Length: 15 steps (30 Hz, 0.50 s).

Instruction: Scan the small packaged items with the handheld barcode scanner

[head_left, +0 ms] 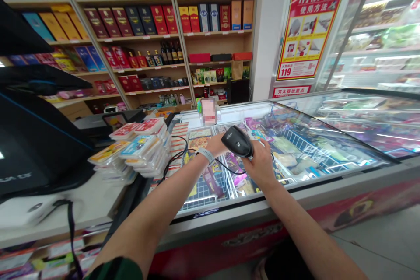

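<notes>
A black barcode scanner [236, 141] is in my right hand [260, 164], its head tilted toward the left above the chest freezer's glass top. My fingers are closed around its handle, most of which is hidden. My left hand [219, 143], with a light grey band [205, 155] at the wrist, reaches in just behind the scanner. The scanner head covers its fingers, so whether they hold anything does not show. A black cable [177, 154] loops over the freezer to the left of my hands.
Stacks of packaged goods [144, 146] stand left of my left arm, beside a black checkout machine [36, 135]. Beneath the glass, the chest freezer [328, 188] holds wire baskets of colourful packets. Shelves of boxed bottles [160, 19] line the back wall. A red poster [311, 30] hangs right.
</notes>
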Each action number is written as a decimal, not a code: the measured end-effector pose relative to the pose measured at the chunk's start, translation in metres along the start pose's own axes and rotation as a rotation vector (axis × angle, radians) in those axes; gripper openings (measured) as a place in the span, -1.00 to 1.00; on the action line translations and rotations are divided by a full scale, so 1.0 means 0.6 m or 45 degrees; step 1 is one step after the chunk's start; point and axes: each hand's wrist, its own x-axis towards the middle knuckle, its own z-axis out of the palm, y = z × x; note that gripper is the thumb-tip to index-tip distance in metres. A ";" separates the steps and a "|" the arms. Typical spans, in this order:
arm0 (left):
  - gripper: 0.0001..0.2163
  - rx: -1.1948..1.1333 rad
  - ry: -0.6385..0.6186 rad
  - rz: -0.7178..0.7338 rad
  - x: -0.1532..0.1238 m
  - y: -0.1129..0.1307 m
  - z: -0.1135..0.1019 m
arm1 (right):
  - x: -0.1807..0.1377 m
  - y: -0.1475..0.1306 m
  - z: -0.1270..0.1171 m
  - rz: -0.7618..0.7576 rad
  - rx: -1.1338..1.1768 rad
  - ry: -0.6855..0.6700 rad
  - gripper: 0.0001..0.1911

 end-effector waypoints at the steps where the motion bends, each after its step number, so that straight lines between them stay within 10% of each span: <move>1: -0.78 -0.049 0.007 -0.032 -0.008 -0.007 -0.011 | -0.001 0.002 0.001 0.001 0.003 0.001 -0.79; 15: -0.53 -1.437 -0.066 -0.167 -0.068 -0.060 -0.102 | -0.003 0.008 0.007 -0.013 0.007 -0.035 -0.78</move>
